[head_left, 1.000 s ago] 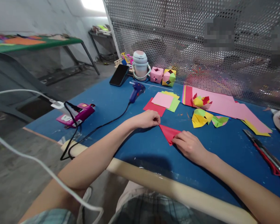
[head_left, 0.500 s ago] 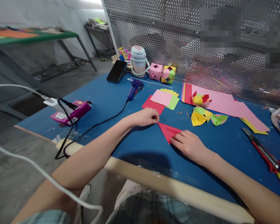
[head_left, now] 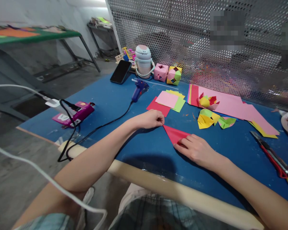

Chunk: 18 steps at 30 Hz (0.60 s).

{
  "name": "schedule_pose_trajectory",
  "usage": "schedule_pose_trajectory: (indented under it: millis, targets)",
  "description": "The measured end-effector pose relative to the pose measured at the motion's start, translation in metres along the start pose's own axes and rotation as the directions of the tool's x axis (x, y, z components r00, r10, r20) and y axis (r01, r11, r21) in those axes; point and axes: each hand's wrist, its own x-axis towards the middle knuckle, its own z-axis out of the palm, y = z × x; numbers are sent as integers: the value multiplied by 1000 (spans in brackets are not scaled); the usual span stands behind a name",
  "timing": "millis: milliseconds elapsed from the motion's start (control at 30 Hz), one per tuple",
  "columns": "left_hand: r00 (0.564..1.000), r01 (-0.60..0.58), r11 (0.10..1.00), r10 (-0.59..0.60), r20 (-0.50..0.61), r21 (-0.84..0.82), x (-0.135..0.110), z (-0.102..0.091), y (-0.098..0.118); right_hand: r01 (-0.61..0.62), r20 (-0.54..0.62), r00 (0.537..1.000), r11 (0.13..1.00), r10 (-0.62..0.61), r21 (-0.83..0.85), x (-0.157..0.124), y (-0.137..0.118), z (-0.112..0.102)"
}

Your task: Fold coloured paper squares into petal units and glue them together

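Two hands of yours meet the red folded paper, which lies on the blue tabletop before you. Your right hand hides its right side, and your left hand covers its upper-left tip. Your left fingers are curled nearly closed, pinching that tip. Your right fingers are loosely bent with a small gap between them, touching the paper's right side and lower corner; you cannot tell whether they grip or only press. The cutting tool runs past your right edge of view. White marking on the purple object can't be read.
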Motion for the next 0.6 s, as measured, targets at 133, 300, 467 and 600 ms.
schedule_pose_trajectory:
  millis: [133,300,467,600]
  targets:
    - [1000,7,1000,-7,6,-7,0,0,0,23,47,999,999,-25,30,0,3,-2]
    - [1000,9,1000,-9,8,12,0,-1,2,6,121,993,999,-11,39,1,1,-6]
    - [999,35,999,-36,9,37,-1,-2,6,-31,165,986,998,22,51,1,-4,-8]
    - [995,96,995,-96,2,21,-3,-4,10,-48,148,988,997,38,65,0,-5,-6]
